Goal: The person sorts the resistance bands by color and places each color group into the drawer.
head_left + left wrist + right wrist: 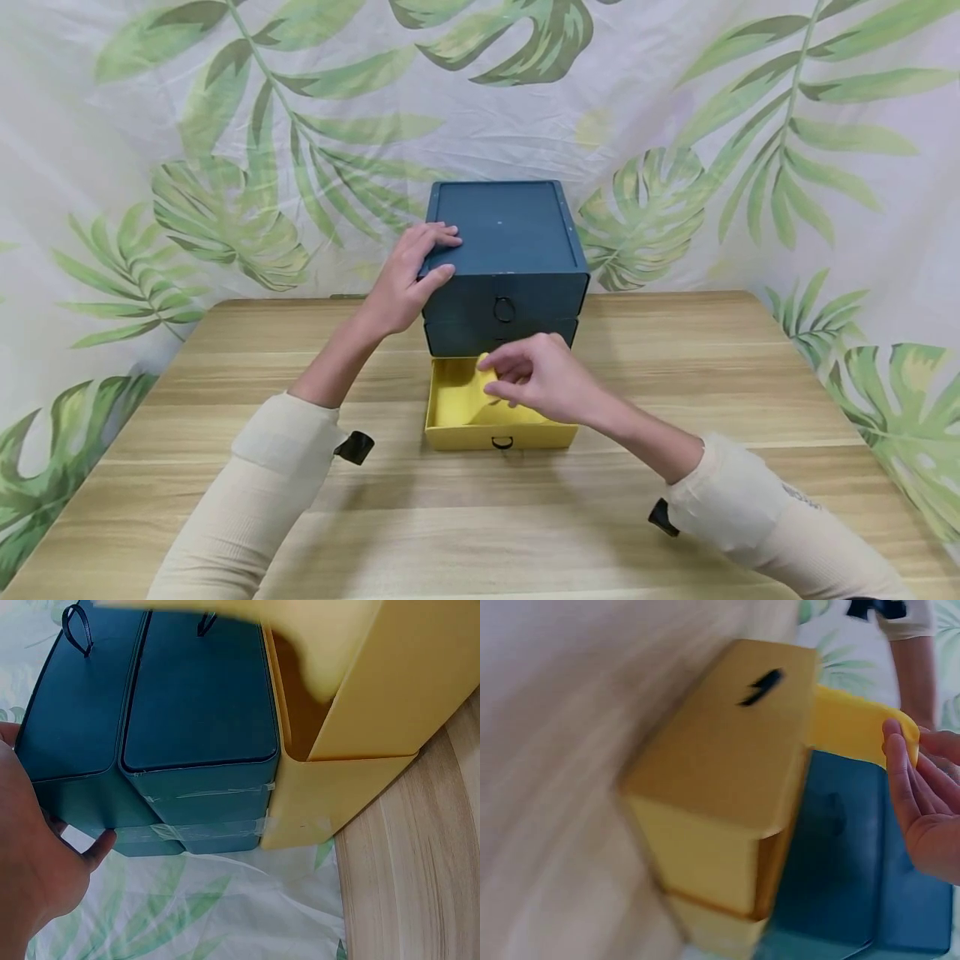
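A dark blue drawer box (510,225) stands toward the back of the table, its bottom yellow drawer (457,437) pulled out at the front. My left hand (405,279) rests on the box's upper left edge, fingers over the top; the left wrist view shows the hand (45,855) against the side. Above the open drawer, my right hand (551,379) pinches a smooth yellow object with a rounded end (483,379) between thumb and fingers. In the right wrist view this yellow object (855,724) extends up out of the drawer; its lower part is hidden, and its kind is unclear.
Two blue drawer fronts are closed above the yellow one; the top one has a black loop pull (504,309). Another black pull (502,442) hangs on the yellow front. Wood-grain table (247,367) surrounds the box, with a leaf-print cloth (517,125) behind.
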A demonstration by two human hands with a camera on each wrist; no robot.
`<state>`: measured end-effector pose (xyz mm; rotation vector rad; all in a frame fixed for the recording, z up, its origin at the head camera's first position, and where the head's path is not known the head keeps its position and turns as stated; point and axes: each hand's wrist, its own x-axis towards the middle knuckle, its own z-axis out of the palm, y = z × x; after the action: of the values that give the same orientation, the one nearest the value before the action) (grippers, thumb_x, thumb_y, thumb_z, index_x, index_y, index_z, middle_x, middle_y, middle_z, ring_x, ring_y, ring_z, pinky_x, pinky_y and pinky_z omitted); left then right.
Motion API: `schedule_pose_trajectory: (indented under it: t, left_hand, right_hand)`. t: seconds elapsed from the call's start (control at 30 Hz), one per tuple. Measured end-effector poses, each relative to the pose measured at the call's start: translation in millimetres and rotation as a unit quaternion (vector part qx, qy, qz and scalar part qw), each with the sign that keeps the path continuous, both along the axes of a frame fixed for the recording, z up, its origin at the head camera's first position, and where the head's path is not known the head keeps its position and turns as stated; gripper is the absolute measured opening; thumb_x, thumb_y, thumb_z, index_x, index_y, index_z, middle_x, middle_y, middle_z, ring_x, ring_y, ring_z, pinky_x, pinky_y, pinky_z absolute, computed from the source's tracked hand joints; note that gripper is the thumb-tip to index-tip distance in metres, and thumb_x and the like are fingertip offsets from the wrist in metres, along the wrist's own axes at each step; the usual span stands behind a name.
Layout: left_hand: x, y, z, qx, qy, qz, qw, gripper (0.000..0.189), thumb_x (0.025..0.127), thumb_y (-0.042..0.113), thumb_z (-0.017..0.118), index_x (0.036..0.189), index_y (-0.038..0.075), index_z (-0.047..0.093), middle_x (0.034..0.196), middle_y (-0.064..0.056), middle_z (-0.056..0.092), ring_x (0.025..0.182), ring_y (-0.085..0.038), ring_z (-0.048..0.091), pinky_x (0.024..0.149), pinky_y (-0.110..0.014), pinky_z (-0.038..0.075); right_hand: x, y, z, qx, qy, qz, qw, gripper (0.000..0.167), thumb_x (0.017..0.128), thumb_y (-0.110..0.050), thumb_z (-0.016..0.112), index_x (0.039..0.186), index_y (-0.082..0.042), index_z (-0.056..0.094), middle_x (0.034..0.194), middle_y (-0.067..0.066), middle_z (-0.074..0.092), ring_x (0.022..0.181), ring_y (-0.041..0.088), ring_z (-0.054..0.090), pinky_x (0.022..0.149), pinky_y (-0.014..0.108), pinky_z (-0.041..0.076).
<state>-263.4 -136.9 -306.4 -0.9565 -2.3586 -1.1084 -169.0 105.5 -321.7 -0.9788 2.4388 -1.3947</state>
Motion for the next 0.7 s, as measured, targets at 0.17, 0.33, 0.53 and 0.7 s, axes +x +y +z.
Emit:
schedule_pose_trajectory:
  t: [0.17, 0.33, 0.53, 0.7]
  left_hand:
    - [1.3, 0.4, 1.0, -0.001, -0.002, -0.001, 1.0, 0.039, 0.104, 0.02, 0.052, 0.133, -0.004, 0.06, 0.151, -0.02, 0.05, 0.146, -0.036, 0.035, 0.123, -0.054, 0.021]
    - [1.0, 0.0, 0.5, 0.0, -0.005, 0.0, 1.0, 0.039, 0.104, 0.02, 0.052, 0.133, -0.004, 0.06, 0.151, -0.02, 0.049, 0.147, -0.036, 0.034, 0.123, -0.053, 0.021]
    - [1.3, 0.3, 0.7, 0.0, -0.01, 0.001, 1.0, 0.039, 0.104, 0.02, 0.051, 0.133, -0.004, 0.06, 0.151, -0.02, 0.049, 0.147, -0.035, 0.034, 0.123, -0.054, 0.02]
    - [1.4, 0.9, 1.0, 0.001, -0.012, 0.001, 0.9999, 0.038, 0.104, 0.02, 0.051, 0.133, -0.004, 0.06, 0.152, -0.02, 0.049, 0.147, -0.035, 0.033, 0.123, -0.054, 0.02]
  right_hand:
    - [-2.4, 19.5, -20.5, 0.023, -0.025, -0.022, 0.9992, 0.024, 0.092, 0.001, 0.076, 0.114, 0.011, 0.073, 0.095, 0.016, 0.077, 0.069, 0.022, 0.074, 0.061, 0.033, 0.061]
    - [-7.1, 34.1, -32.5, 0.054, -0.024, -0.032, 0.9978, 0.023, 0.091, -0.001, 0.077, 0.111, 0.01, 0.075, 0.09, 0.011, 0.077, 0.071, 0.017, 0.073, 0.064, 0.03, 0.06]
    - [-11.0, 43.1, -35.9, 0.089, -0.025, -0.041, 0.9949, 0.023, 0.089, -0.002, 0.08, 0.109, 0.008, 0.076, 0.087, 0.008, 0.076, 0.069, 0.016, 0.073, 0.065, 0.03, 0.06]
    - [-14.3, 48.4, -33.6, 0.108, -0.057, -0.022, 0.9923, 0.024, 0.091, -0.002, 0.077, 0.113, 0.008, 0.075, 0.083, 0.009, 0.076, 0.059, 0.019, 0.071, 0.05, 0.032, 0.056]
